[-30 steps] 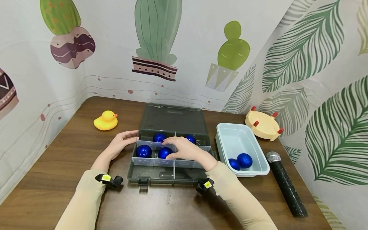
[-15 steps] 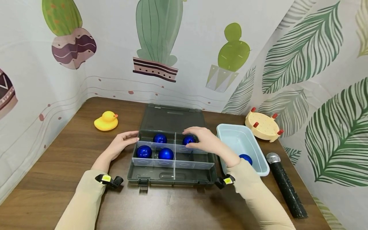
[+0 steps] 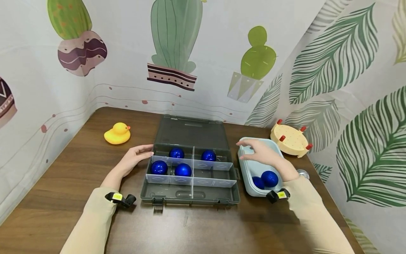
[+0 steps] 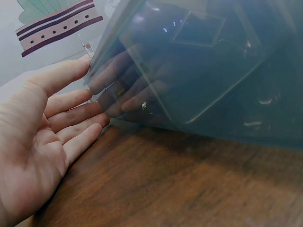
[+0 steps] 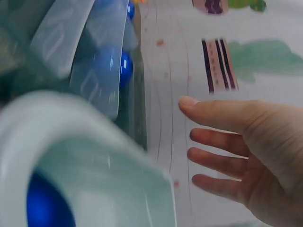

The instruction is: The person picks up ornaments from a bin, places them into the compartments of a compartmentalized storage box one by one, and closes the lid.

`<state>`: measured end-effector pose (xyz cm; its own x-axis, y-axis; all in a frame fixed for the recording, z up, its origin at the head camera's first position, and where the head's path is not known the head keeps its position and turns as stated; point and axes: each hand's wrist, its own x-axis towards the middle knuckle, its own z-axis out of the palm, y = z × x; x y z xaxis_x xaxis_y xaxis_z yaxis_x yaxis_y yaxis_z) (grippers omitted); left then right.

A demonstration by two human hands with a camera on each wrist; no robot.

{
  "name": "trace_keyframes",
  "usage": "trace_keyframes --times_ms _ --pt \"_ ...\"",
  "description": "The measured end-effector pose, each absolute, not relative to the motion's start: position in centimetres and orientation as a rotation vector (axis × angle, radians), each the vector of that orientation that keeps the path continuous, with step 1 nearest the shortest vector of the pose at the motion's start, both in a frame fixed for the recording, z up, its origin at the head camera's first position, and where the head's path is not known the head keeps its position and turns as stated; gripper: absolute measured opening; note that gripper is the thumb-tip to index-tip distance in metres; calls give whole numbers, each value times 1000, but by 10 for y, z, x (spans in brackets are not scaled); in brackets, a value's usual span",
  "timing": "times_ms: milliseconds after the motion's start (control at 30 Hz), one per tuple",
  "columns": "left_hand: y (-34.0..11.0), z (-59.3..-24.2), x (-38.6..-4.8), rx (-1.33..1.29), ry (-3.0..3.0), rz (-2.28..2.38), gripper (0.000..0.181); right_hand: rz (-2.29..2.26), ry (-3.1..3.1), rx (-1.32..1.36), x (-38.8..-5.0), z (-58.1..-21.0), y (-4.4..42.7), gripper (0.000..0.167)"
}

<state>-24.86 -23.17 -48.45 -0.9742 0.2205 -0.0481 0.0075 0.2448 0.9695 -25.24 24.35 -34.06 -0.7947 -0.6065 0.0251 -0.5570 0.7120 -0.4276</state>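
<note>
A dark translucent divider box (image 3: 152, 192) lies with its lid (image 3: 191, 130) folded back. Its compartments hold several shiny blue balls (image 3: 183, 170): two in the left middle row, one at the back left, one at the back right. My left hand (image 3: 134, 160) rests its straight fingertips against the box's left side, as the left wrist view also shows. Over the pale blue tub (image 3: 247, 187) hovers my right hand (image 3: 261, 152), fingers spread and holding nothing. Two blue balls (image 3: 270, 179) sit in the near end of that tub.
A yellow rubber duck (image 3: 117, 134) stands at the back left. Behind the tub lies a cream round piece with red pegs (image 3: 291, 139). A microphone (image 3: 303, 173) at the right is mostly hidden by the right sleeve. A patterned cloth hangs behind the table.
My right hand has moved right, from above the box's middle row, past the back right ball, to over the tub. The left hand has stayed in place.
</note>
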Motion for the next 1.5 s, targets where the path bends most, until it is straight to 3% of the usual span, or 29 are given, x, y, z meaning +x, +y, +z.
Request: trace_keyframes --times_ms 200,367,800,1500 --pt "-232 -484 -248 206 2338 1814 59 -559 2712 -896 -256 -346 283 49" --pt "-231 -484 -248 203 2351 1803 60 -515 2594 -781 -253 -349 306 61" --pt "-231 -484 -249 203 2357 1798 60 -530 2349 -623 -247 -354 326 76" --pt "-232 -487 -251 208 2322 1834 60 -375 2347 -611 -244 -369 329 62"
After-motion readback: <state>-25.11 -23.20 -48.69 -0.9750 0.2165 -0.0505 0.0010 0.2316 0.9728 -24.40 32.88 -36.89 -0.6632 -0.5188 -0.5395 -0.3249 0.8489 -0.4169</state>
